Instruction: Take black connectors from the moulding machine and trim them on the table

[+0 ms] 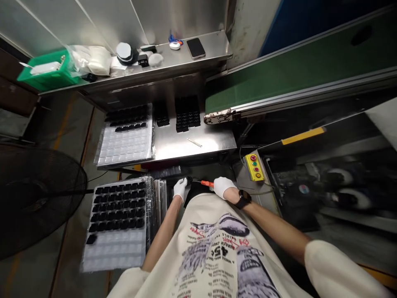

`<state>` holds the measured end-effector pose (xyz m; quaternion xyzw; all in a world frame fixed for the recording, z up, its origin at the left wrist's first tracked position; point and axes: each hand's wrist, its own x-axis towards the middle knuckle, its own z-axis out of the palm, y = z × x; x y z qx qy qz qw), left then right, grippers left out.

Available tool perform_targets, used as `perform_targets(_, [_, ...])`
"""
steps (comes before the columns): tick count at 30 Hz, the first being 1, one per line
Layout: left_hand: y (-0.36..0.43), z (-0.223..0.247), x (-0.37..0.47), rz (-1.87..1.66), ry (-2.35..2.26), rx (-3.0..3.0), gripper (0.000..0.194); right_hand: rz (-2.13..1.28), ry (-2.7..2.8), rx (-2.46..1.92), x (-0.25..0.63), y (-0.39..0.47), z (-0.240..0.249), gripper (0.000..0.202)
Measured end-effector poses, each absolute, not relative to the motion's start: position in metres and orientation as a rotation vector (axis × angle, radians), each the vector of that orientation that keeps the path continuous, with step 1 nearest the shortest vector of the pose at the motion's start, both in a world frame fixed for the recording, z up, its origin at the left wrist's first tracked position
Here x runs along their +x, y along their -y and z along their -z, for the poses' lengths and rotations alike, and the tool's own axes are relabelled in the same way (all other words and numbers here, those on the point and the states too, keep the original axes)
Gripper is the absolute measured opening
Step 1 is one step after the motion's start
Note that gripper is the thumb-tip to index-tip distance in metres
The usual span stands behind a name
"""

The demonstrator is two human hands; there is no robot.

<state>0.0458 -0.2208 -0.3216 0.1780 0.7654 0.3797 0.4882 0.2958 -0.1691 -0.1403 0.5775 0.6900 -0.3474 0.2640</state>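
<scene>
My left hand (180, 188), in a white glove, is closed on a small black plastic part (189, 179) in front of my waist. Gloved in white too, my right hand (222, 186) grips an orange-handled tool (207, 183). The tool's thin shaft points left at the black part; whether its tip touches the part I cannot tell. To the left, a pale compartmented tray (124, 246) carries rows of similar black parts (119, 207). A second white tray (125, 145) on the metal table bears more black parts along its far side.
On the metal table (214, 142) lie blocks of black parts (187, 114) and a small silver tool (194, 142). A shelf behind holds a green bin (46, 80) and a phone (196, 48). A conveyor (294, 70), a yellow button box (254, 167) and a fan (40, 194) flank me.
</scene>
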Motion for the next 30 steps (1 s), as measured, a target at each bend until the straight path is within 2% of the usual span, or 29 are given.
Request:
perform_targets(9, [0.223, 0.320, 0.051, -0.963, -1.867, 0.467, 0.015, 0.978, -1.845, 1.512, 0.295, 0.169, 0.139, 0.037])
perform_targets(17, [0.231, 0.325, 0.047, -0.857, -1.808, 0.391, 0.028, 1.029, -1.843, 1.458, 0.298, 0.165, 0.159, 0.044])
perform_targets(25, [0.229, 0.332, 0.041, -0.839, -1.613, 0.228, 0.022, 1.044, -1.836, 1.471, 0.300, 0.165, 0.152, 0.040])
perform_targets(30, [0.230, 0.337, 0.031, -0.882, -1.420, -0.031, 0.022, 1.037, -1.833, 1.474, 0.300, 0.164, 0.141, 0.054])
